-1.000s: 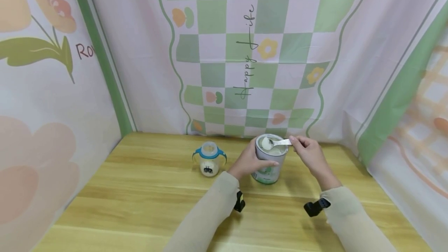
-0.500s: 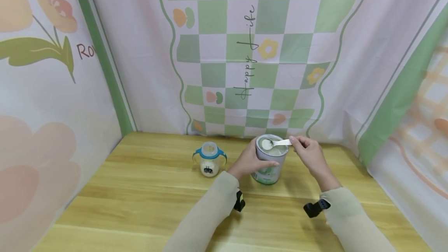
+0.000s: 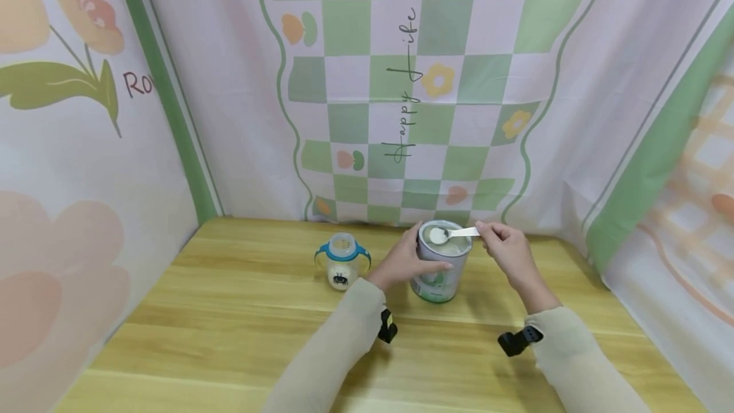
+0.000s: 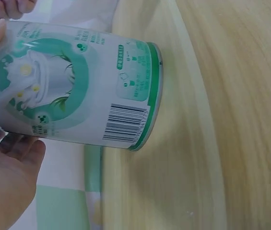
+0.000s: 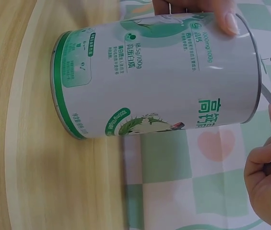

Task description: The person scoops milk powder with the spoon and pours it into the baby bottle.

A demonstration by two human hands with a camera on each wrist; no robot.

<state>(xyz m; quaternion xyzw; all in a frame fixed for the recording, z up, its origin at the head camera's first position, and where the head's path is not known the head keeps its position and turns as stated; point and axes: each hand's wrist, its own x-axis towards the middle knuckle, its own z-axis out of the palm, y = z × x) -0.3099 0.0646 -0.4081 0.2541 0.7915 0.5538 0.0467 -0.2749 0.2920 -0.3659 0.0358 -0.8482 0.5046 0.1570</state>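
Note:
A white and green milk powder tin (image 3: 438, 282) stands upright on the table with its top off. My left hand (image 3: 404, 261) holds its left side near the rim, thumb across the front; in the left wrist view the fingers (image 4: 17, 148) rest on the tin's side. My right hand (image 3: 509, 253) pinches the handle end of a spoon (image 3: 464, 232). The spoon's bowl carries white powder (image 3: 438, 236) and is over the tin's opening. In the right wrist view the tin (image 5: 164, 81) hides most of the spoon.
A clear baby bottle (image 3: 342, 266) with blue handles and white powder inside stands left of the tin, without a teat or cap. The wooden table (image 3: 229, 311) ends at a patterned cloth backdrop (image 3: 395, 113).
My left wrist and forearm have shifted slightly left while the hand stays at the tin. The spoon has stayed over the opening, almost still.

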